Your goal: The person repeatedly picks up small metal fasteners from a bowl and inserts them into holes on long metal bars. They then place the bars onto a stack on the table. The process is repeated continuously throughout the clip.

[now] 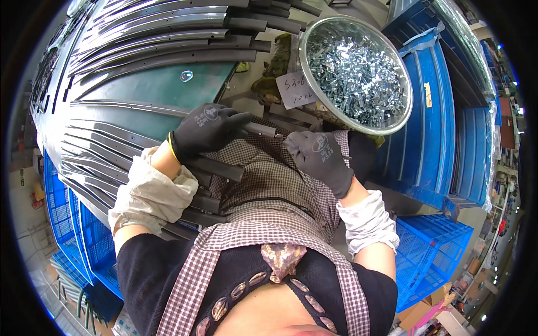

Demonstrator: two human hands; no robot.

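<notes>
My left hand (210, 127), in a black glove, is closed around a long dark strip (260, 130) and holds its end out over my lap. A small metal piece (278, 135) shows at the tip of that strip. Close to this tip is my right hand (319, 154), also black-gloved, its fingers pinched together; what they hold is hidden. Beyond my right hand, a large round bowl (408, 92) holds a heap of small shiny metal clips (358, 78).
Dark strips (162, 42) lie in rows across a green-topped table (162, 92), with more strips (95, 148) nearer me. A handwritten paper (295, 92) sits beside the bowl. At right stand a blue metal bin (423, 120) and a blue crate (431, 252); blue crates (95, 246) also stand left.
</notes>
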